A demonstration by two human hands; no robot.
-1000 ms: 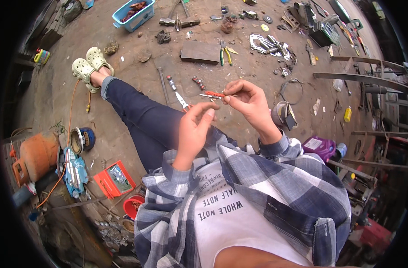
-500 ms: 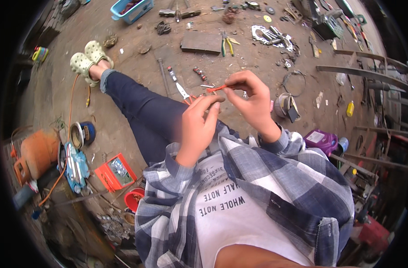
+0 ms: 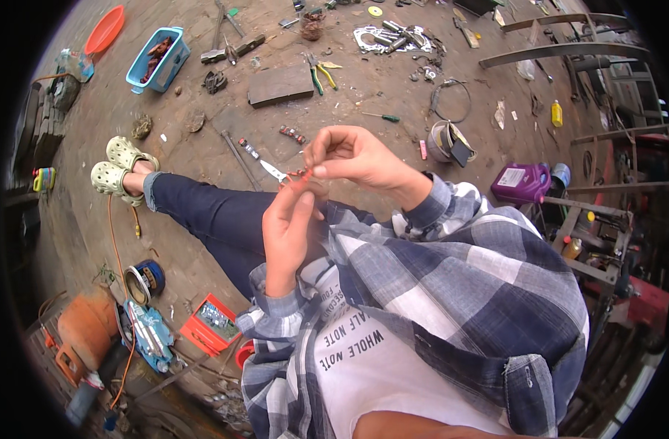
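Observation:
Between my fingertips, above my legs, is a thin red-orange strip (image 3: 307, 175), blurred and too small to name surely. My right hand (image 3: 360, 162) pinches its upper end between thumb and fingers. Just below, my left hand (image 3: 284, 228) has thumb and forefinger closed at the strip's lower end. Beyond the hands a pair of scissors (image 3: 273, 170) lies on the ground, its pale blades showing and its orange handles partly hidden. Two short segmented pieces, one red and dark (image 3: 292, 134), the other with silver (image 3: 249, 148), lie close by.
Farther off are a dark block (image 3: 281, 86), pliers (image 3: 320, 76), a hammer (image 3: 233, 50) and a blue basin (image 3: 159, 60). A green-handled screwdriver (image 3: 382, 116) and a small bucket (image 3: 450, 143) lie to the right. At lower left stand an orange gas cylinder (image 3: 88, 327) and a red box (image 3: 208, 323).
The view has swung, so the ground things sit differently in it. My hands have come closer together on the red-orange strip. The screwdriver now shows beyond my right hand.

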